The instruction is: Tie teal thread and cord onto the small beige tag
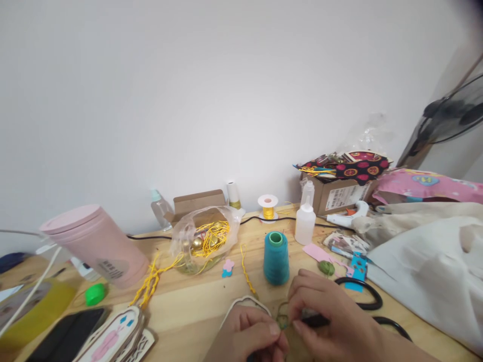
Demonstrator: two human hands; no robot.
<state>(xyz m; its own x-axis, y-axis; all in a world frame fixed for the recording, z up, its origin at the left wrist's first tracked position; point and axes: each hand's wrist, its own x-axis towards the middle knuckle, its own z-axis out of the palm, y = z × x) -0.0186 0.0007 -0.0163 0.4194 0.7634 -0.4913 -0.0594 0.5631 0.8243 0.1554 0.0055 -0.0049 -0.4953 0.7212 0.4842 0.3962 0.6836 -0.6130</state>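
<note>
My left hand (pixel 251 334) is closed in a pinch at the bottom middle, with a thin green thread (pixel 282 318) at its fingertips. Just to its right, the fingers of my right hand (pixel 324 314) are closed on the same thread, which loops up between the two hands. Behind my left hand lies a pale-edged wooden tag (pixel 247 300), mostly hidden, with a twisted yellow cord (pixel 246 266) running away from it. Black-handled scissors (pixel 373 300) lie partly beneath my right hand. A teal thread cone (pixel 276 259) stands upright beyond my hands.
A small green thread bundle (pixel 326 268) lies by pink and blue scraps. Behind are a white squeeze bottle (pixel 305 226), a yellow thread spool (pixel 267 208) and a plastic bag (pixel 230 229) of yellow cords. Leftward are a pink tumbler (pixel 94 241), stacked tags (pixel 113 339) and a phone (pixel 70 334).
</note>
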